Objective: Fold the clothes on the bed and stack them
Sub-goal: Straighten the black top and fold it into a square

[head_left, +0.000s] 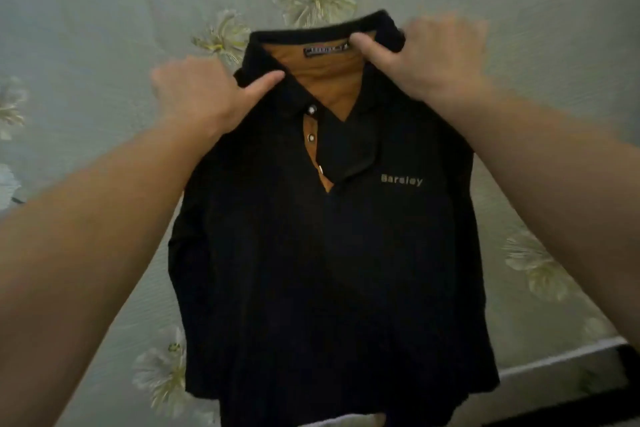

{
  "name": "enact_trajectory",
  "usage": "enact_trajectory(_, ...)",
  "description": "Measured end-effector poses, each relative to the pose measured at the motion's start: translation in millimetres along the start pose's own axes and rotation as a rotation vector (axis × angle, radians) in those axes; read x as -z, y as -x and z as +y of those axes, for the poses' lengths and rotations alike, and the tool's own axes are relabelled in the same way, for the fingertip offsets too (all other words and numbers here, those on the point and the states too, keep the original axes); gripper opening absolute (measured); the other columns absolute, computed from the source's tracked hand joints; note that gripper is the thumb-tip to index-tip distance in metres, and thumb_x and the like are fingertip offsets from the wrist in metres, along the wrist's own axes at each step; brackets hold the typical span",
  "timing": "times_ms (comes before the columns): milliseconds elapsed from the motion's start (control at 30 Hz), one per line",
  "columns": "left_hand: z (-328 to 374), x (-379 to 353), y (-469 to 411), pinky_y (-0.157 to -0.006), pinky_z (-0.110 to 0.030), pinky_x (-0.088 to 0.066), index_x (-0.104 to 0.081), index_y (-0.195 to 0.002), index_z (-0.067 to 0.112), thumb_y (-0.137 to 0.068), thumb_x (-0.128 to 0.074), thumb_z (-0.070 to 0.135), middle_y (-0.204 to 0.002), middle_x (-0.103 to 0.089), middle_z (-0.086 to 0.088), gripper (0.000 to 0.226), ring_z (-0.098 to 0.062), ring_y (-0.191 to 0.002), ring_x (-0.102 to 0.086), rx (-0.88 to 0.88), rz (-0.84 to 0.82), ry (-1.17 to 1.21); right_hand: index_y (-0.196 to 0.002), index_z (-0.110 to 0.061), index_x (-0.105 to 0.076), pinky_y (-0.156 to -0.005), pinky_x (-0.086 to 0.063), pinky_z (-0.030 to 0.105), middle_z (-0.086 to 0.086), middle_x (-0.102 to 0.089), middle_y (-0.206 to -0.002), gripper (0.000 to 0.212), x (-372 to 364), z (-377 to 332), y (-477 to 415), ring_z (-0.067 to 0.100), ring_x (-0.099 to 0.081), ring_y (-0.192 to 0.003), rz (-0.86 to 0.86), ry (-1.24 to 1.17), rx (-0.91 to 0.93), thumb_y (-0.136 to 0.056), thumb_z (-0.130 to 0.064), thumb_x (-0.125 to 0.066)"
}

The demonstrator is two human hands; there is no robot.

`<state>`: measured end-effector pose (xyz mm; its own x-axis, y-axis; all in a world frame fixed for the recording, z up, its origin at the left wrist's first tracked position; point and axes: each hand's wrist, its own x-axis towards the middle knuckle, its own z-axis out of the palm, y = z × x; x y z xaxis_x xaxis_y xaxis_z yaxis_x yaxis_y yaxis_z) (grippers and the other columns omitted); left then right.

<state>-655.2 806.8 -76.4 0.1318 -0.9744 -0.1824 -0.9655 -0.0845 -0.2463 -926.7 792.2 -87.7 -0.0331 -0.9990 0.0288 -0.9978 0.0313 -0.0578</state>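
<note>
A black polo shirt [322, 253] with an orange-brown collar lining and placket hangs in front of me, front side facing me, with pale lettering on the chest. My left hand [201, 94] pinches the collar and shoulder on the left side. My right hand [429, 52] grips the collar on the right side, thumb over the edge. The sleeves look tucked behind the body. The shirt's lower hem reaches the bottom of the view. Its back is hidden.
Under the shirt lies a pale green bedsheet [104, 10] with cream flower prints. The bed's edge [554, 357] runs across the lower right, with dark floor beyond it. No other clothes show in view.
</note>
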Motion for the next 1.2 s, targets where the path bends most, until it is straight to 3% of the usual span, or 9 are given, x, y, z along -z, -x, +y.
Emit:
enact_trajectory(100, 15, -25, -12, -0.071, -0.046, -0.047, -0.062, -0.097, -0.005, -0.069, -0.004, 0.099, -0.097, -0.06, -0.024, 0.123, -0.039, -0.086, -0.059, 0.055, 0.1, 0.019, -0.109, -0.01, -0.062, -0.075, -0.043, 0.043, 0.011, -0.061, -0.098, 0.095, -30, -4, -11, 0.031, -0.058, -0.089, 0.025, -0.056, -0.1, -0.081, -0.091, -0.018)
enact_trajectory(167, 22, -35, -11, -0.091, -0.05, -0.042, -0.052, -0.124, 0.001, -0.089, -0.021, 0.081, -0.124, -0.05, -0.024, 0.092, -0.041, -0.114, -0.048, -0.071, 0.241, 0.104, -0.133, -0.014, -0.049, -0.094, -0.038, 0.041, 0.01, -0.054, -0.127, 0.086, -40, -8, -7, 0.029, -0.051, -0.116, 0.134, -0.075, -0.112, -0.085, -0.082, -0.026)
enact_trajectory(300, 44, -46, -8, -0.084, -0.046, -0.042, -0.045, -0.142, 0.015, -0.1, -0.047, 0.038, -0.122, -0.047, -0.019, 0.048, -0.037, -0.11, -0.047, -0.545, 0.172, 0.151, -0.129, -0.02, -0.049, -0.082, -0.046, 0.033, 0.0, -0.059, -0.113, 0.057, -55, -20, 16, 0.019, -0.06, -0.104, 0.021, -0.322, -0.041, -0.092, -0.063, -0.051)
enact_trajectory(467, 54, -56, -15, -0.083, -0.047, -0.046, -0.057, -0.13, 0.016, -0.099, -0.055, 0.03, -0.123, -0.048, -0.017, 0.035, -0.036, -0.11, -0.052, -0.582, -0.046, 0.189, -0.139, -0.022, -0.044, -0.089, -0.053, 0.042, 0.005, -0.064, -0.11, 0.053, -69, -26, 36, 0.027, -0.063, -0.104, -0.3, -0.325, 0.103, -0.094, -0.044, -0.063)
enact_trajectory(633, 60, -58, -23, -0.071, -0.035, -0.037, -0.057, -0.124, 0.016, -0.101, -0.048, 0.03, -0.116, -0.054, -0.012, 0.029, -0.029, -0.095, -0.055, -0.467, 0.18, 0.28, -0.117, -0.021, -0.059, -0.075, -0.047, 0.015, -0.009, -0.062, -0.095, 0.025, -77, -28, 31, 0.003, -0.061, -0.085, -0.074, -0.545, 0.032, -0.099, -0.038, -0.057)
enact_trajectory(800, 78, -68, -17, -0.082, -0.031, -0.046, -0.052, -0.129, 0.019, -0.101, -0.048, 0.027, -0.112, -0.06, -0.002, 0.03, -0.015, -0.096, -0.058, -0.27, 0.17, 0.509, -0.129, -0.022, -0.056, -0.069, -0.045, 0.005, -0.017, -0.054, -0.076, 0.035, -87, -35, 27, -0.011, -0.055, -0.072, -0.118, -0.672, -0.091, -0.099, -0.037, -0.059)
enact_trajectory(967, 59, -89, 36, -0.099, -0.026, -0.037, -0.046, -0.138, 0.021, -0.099, -0.044, 0.025, -0.129, -0.054, -0.003, 0.039, -0.016, -0.119, -0.05, -0.181, 0.329, 0.552, -0.148, -0.022, -0.039, -0.088, -0.049, 0.026, 0.004, -0.052, -0.126, 0.052, -90, -35, 76, 0.008, -0.053, -0.107, 0.134, -0.438, 0.078, -0.099, -0.032, -0.051)
enact_trajectory(1067, 46, -117, 76, -0.119, -0.051, -0.016, -0.03, -0.153, 0.024, -0.103, -0.035, 0.037, -0.159, -0.025, -0.013, 0.052, -0.028, -0.149, -0.019, -0.099, 0.106, 0.344, -0.157, -0.024, -0.027, -0.117, -0.028, 0.051, 0.018, -0.023, -0.161, 0.057, -100, -39, 114, 0.033, -0.025, -0.147, -0.079, -0.235, 0.242, -0.103, -0.042, -0.038)
enact_trajectory(1200, 43, -144, 73, -0.12, -0.059, -0.001, -0.007, -0.158, 0.033, -0.103, -0.021, 0.05, -0.166, 0.002, -0.011, 0.06, -0.028, -0.153, 0.003, -0.083, 0.014, 0.299, -0.16, -0.029, -0.014, -0.121, -0.009, 0.059, 0.016, -0.005, -0.167, 0.065, -124, -44, 119, 0.037, -0.004, -0.153, -0.168, -0.113, 0.265, -0.102, -0.055, -0.027)
